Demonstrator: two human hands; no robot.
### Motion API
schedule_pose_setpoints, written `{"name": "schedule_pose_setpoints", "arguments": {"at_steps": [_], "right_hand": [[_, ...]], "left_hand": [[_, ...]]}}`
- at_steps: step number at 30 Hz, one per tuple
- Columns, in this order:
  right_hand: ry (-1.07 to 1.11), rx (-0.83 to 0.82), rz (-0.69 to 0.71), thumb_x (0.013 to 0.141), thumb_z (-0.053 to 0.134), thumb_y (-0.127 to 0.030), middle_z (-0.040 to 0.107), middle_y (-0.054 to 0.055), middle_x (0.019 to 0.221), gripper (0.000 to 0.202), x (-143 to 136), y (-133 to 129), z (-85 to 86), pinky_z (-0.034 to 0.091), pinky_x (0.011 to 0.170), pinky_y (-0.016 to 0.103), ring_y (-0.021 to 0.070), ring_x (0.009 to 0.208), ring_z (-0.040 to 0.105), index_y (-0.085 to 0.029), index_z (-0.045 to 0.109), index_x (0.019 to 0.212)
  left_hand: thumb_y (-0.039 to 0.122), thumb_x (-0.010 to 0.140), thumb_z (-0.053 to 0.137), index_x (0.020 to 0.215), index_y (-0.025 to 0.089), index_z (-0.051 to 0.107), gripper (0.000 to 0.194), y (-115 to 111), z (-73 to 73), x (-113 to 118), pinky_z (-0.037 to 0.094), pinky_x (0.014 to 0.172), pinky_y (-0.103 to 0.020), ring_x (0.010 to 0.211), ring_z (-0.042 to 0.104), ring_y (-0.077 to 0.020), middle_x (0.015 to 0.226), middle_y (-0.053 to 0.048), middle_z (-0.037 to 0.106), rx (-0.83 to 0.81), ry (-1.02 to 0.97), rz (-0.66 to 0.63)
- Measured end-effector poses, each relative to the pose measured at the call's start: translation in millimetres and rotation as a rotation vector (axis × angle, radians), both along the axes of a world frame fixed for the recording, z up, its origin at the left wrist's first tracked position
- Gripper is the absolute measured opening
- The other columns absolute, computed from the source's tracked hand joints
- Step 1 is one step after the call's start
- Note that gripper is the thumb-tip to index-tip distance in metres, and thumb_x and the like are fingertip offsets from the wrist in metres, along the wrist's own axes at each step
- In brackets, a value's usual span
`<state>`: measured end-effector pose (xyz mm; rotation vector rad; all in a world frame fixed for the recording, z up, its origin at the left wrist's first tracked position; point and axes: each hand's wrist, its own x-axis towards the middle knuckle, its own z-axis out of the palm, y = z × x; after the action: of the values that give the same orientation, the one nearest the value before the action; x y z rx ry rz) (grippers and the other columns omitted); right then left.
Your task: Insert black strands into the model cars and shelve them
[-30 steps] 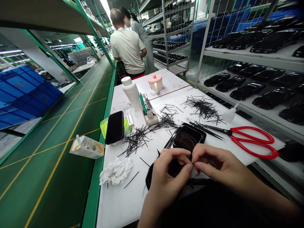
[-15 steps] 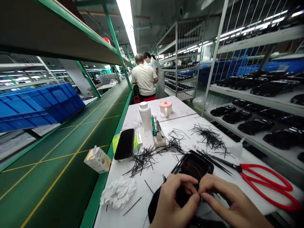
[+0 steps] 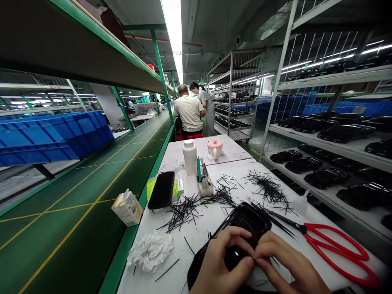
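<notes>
Over a glossy black toy car body [image 3: 249, 218], my left hand [image 3: 225, 261] and my right hand [image 3: 288, 259] meet with thumbs and fingertips pinched together. Whatever is between the fingertips is too small or hidden to make out. The car body lies on the white table, its lower part covered by my hands. Thin black strips lie around it in loose piles, one pile [image 3: 183, 212] to the left and another pile [image 3: 269, 188] beyond on the right. Red-handled scissors [image 3: 312, 227] rest right of my right hand, blades toward the car body.
Crumpled tissue [image 3: 151, 251], a phone [image 3: 161, 190], a white bottle [image 3: 190, 157], a pink-lidded cup [image 3: 214, 150] and a small carton [image 3: 128, 208] stand or lie around. A green conveyor [image 3: 101, 192] runs along the left. Racks of black car bodies [image 3: 326, 179] stand right. Two people are ahead.
The view has tilted up slightly, so the surroundings sit lower in the picture. My hands stay pinched together over the car body, with only a slight shift of the fingers.
</notes>
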<state>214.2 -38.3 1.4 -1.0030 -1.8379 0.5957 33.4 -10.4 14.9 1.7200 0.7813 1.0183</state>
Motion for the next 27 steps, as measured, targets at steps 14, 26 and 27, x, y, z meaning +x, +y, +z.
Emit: {"name": "schedule_pose_setpoints", "arguments": {"at_steps": [14,26,27], "right_hand": [[0.011,0.165,-0.109,0.094,0.052,-0.013,0.052,0.005,0.124,0.015,25,-14,15.7,0.034,0.111,0.034,0.022,0.131,0.042,-0.027,0.058,0.096],[0.011,0.189,-0.141,0.095,0.05,-0.013,0.052,0.003,0.126,0.015,37,-15,9.5,0.032,0.112,0.029,0.018,0.135,0.039,-0.027,0.054,0.097],[0.016,0.195,-0.139,0.095,0.05,-0.013,0.053,0.003,0.125,0.015,38,-14,9.2,0.033,0.112,0.029,0.0178,0.134,0.04,-0.027,0.054,0.097]], "left_hand": [[0.02,0.086,0.069,0.116,0.025,0.06,0.032,-22,27.3,24,0.05,0.09,-0.03,0.099,0.066,-0.0182,0.108,-0.002,0.07,-0.011,0.083,0.046],[0.004,0.081,0.066,0.117,0.025,0.057,0.043,-2,11.7,22,0.04,0.106,-0.043,0.129,0.046,-0.0249,0.122,-0.002,0.065,0.243,0.573,0.099],[0.005,0.082,0.065,0.119,0.027,0.056,0.043,-2,11.7,21,0.04,0.107,-0.042,0.129,0.045,-0.0237,0.122,-0.001,0.065,0.236,0.56,0.093]]}}
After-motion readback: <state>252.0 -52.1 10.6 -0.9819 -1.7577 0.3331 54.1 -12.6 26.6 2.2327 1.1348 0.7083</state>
